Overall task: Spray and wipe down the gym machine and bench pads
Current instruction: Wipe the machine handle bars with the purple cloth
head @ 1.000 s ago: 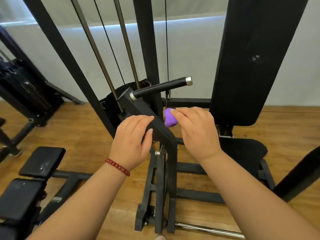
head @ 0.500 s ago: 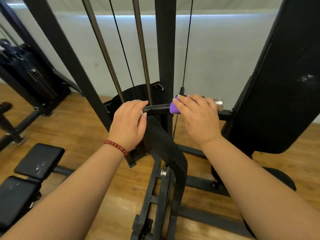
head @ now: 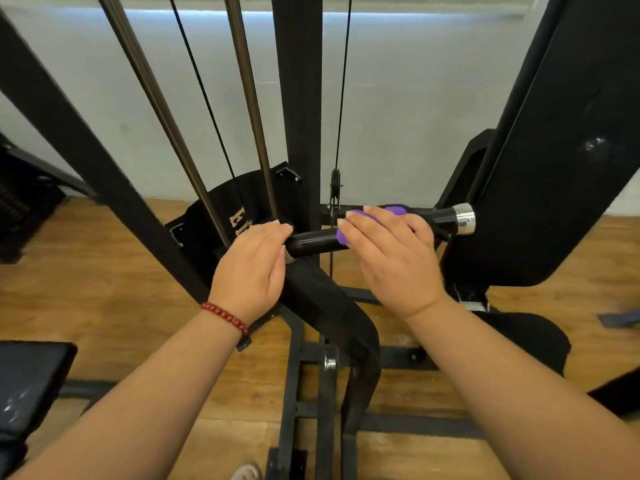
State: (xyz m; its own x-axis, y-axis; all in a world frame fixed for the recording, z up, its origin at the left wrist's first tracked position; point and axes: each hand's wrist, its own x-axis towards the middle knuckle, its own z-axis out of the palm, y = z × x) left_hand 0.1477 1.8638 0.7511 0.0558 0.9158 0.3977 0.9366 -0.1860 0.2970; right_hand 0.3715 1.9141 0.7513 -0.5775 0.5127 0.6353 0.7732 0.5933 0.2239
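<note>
Right hand [head: 391, 258] is wrapped over the handle [head: 313, 242], fingers curled round a purple cloth [head: 343, 237] and pressing it onto the grip. The cloth pokes out at the fingertips and past the knuckles. Handle is black and roughly level, with a chrome cap [head: 464, 219] at its right end and a bare black stretch between the two hands.

Left hand [head: 251, 271] grips the top of the lever [head: 329, 306] where the handle joins it, fingers curled over the joint, thumb on the near side. Red bead bracelet [head: 225, 316] on that wrist. Lever curves down to the base frame [head: 294, 393] on the wood floor [head: 104, 289].

Behind: upright post [head: 298, 98], two guide rods [head: 250, 98], thin cables [head: 341, 98]. Back pad [head: 561, 161] stands tall just right of the cap, seat pad [head: 533, 337] below it. Bench pad [head: 31, 379] at lower left has white scuffs and is well apart from the hands. Whether the cloth is wet — cannot tell.
</note>
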